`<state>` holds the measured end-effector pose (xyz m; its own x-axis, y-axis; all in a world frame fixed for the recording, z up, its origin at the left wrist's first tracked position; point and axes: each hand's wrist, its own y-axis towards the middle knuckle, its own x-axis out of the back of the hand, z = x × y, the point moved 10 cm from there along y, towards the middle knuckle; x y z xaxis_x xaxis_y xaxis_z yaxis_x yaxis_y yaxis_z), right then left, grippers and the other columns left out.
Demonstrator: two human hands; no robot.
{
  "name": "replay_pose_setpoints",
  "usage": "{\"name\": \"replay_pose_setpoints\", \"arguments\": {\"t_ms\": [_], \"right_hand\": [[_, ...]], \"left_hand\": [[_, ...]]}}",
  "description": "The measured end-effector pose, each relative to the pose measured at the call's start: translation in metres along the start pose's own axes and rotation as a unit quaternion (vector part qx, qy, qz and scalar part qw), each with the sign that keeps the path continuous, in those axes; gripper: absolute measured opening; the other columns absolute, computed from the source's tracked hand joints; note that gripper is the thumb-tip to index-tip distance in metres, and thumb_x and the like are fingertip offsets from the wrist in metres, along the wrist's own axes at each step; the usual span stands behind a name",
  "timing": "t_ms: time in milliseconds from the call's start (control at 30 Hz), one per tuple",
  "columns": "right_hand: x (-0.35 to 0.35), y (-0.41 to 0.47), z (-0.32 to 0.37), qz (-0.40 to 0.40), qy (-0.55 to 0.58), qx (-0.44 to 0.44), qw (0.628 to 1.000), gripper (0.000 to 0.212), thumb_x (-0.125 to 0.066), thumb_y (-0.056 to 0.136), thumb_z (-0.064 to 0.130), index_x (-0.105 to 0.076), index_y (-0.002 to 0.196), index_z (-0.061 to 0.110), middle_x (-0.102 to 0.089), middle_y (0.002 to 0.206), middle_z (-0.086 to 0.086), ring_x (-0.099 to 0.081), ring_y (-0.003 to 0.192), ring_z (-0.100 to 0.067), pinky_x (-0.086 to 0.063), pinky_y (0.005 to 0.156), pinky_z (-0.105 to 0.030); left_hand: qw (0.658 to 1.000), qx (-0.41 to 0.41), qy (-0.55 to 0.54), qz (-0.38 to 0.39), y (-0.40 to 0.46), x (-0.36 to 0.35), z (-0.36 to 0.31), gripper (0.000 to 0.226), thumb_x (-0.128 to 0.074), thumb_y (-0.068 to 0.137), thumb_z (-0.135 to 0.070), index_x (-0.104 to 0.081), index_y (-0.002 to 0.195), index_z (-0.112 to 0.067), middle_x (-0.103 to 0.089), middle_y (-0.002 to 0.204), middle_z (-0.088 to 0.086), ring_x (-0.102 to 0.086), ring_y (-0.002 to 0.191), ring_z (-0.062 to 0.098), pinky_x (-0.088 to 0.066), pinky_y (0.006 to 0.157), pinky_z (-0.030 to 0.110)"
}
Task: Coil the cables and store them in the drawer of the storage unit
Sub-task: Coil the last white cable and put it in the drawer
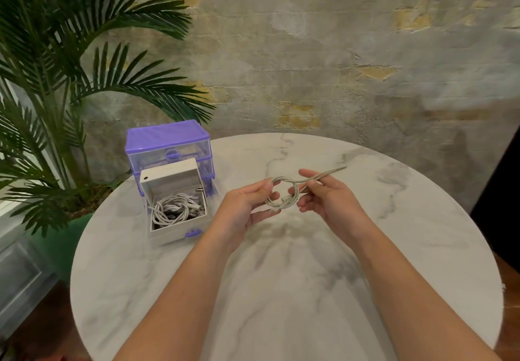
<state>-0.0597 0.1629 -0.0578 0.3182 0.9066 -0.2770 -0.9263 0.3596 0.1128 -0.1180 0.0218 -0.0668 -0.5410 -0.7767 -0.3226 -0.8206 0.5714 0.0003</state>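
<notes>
A grey braided cable [284, 191] is held above the middle of the round marble table [422, 234], partly wound into a small coil. My left hand [244, 205] pinches the coil's left side. My right hand [323, 194] grips the cable's free length, whose end sticks out to the upper right. At the table's back left stands the purple storage unit [168, 143]. Its bottom drawer [180, 231] is pulled out, and several white coiled cables [174, 208] lie in it beside a white box [168, 174].
A large palm plant [70, 65] in a green pot stands left of the table, its fronds reaching over the storage unit. A rough plaster wall runs behind. Wooden floor shows at the lower left and right.
</notes>
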Motion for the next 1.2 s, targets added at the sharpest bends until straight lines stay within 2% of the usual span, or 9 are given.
{"name": "replay_pose_setpoints", "arguments": {"t_ms": [200,367,500,600,700,867,967,1067,1200], "right_hand": [[-0.021,-0.012,0.000,0.064,-0.066,-0.022,0.996,0.043,-0.058,0.088,-0.003,-0.050,0.125,0.016,-0.071,0.093,-0.005,-0.061,0.075,-0.022,-0.049,0.069,-0.032],[-0.022,-0.013,-0.002,-0.002,-0.121,0.020,0.993,0.049,-0.074,0.079,-0.003,-0.046,0.114,0.016,-0.062,0.091,-0.002,-0.064,0.071,-0.018,-0.054,0.067,-0.032],[-0.021,-0.011,-0.006,-0.034,-0.134,0.020,0.990,0.046,-0.074,0.079,-0.004,-0.045,0.107,0.020,-0.057,0.108,-0.014,-0.066,0.072,-0.020,-0.058,0.063,-0.031],[-0.019,-0.010,-0.013,-0.036,-0.118,-0.016,0.992,0.051,-0.074,0.077,-0.006,-0.048,0.113,0.021,-0.051,0.115,-0.018,-0.067,0.068,-0.024,-0.058,0.065,-0.033],[-0.017,-0.010,-0.021,-0.027,-0.171,-0.054,0.984,0.063,-0.077,0.075,-0.005,-0.047,0.123,0.021,-0.056,0.107,-0.011,-0.065,0.065,-0.023,-0.057,0.065,-0.031],[-0.003,-0.004,-0.021,-0.041,-0.368,-0.032,0.928,0.039,-0.069,0.078,-0.003,-0.066,0.111,0.018,-0.068,0.074,0.005,-0.057,0.053,-0.001,-0.045,0.054,-0.014],[0.016,-0.002,-0.014,-0.091,-0.458,-0.017,0.884,0.029,-0.059,0.083,-0.003,-0.071,0.093,0.022,-0.065,0.079,0.007,-0.058,0.059,-0.008,-0.050,0.056,-0.020],[0.030,0.001,-0.011,-0.116,-0.518,-0.020,0.847,0.034,-0.051,0.083,-0.005,-0.067,0.083,0.025,-0.066,0.090,0.003,-0.062,0.072,-0.015,-0.053,0.066,-0.028],[0.044,0.002,-0.005,-0.144,-0.564,-0.038,0.812,0.036,-0.045,0.079,-0.004,-0.064,0.081,0.026,-0.064,0.103,-0.001,-0.063,0.083,-0.020,-0.048,0.069,-0.026]], "left_hand": [[0.999,-0.036,0.022,-0.032,0.001,0.005,-0.004,0.025,-0.063,0.091,-0.017,-0.071,0.112,-0.007,-0.069,0.102,0.008,-0.062,0.099,0.015,-0.059,0.074,0.027],[0.997,-0.049,0.015,-0.048,0.001,0.004,-0.003,0.020,-0.061,0.092,-0.017,-0.071,0.109,-0.011,-0.068,0.094,0.009,-0.064,0.091,0.014,-0.056,0.067,0.021],[0.997,-0.050,0.005,-0.059,0.003,0.006,-0.001,0.019,-0.061,0.093,-0.017,-0.071,0.109,-0.012,-0.072,0.097,0.009,-0.068,0.092,0.017,-0.057,0.070,0.022],[0.996,-0.064,0.004,-0.068,0.002,0.008,-0.004,0.016,-0.060,0.094,-0.015,-0.071,0.104,-0.013,-0.072,0.097,0.008,-0.068,0.092,0.017,-0.058,0.074,0.024],[0.991,-0.092,-0.004,-0.102,0.000,0.015,-0.012,0.021,-0.058,0.095,-0.016,-0.068,0.112,-0.008,-0.072,0.092,0.005,-0.069,0.088,0.015,-0.059,0.077,0.025],[0.973,-0.138,-0.086,-0.164,0.000,0.041,-0.029,0.021,-0.056,0.096,-0.016,-0.064,0.115,-0.010,-0.072,0.099,-0.005,-0.070,0.087,0.010,-0.058,0.073,0.023],[0.965,-0.161,-0.115,-0.174,-0.003,0.048,-0.037,0.014,-0.053,0.098,-0.013,-0.066,0.105,-0.014,-0.073,0.089,-0.016,-0.071,0.086,0.008,-0.059,0.076,0.024],[0.959,-0.170,-0.134,-0.184,-0.004,0.053,-0.041,0.015,-0.053,0.098,-0.016,-0.067,0.104,-0.014,-0.067,0.089,-0.009,-0.070,0.089,0.011,-0.058,0.073,0.022],[0.949,-0.176,-0.160,-0.205,-0.006,0.061,-0.044,0.021,-0.053,0.098,-0.016,-0.063,0.115,-0.010,-0.067,0.113,-0.002,-0.070,0.089,0.010,-0.058,0.074,0.023]]}}
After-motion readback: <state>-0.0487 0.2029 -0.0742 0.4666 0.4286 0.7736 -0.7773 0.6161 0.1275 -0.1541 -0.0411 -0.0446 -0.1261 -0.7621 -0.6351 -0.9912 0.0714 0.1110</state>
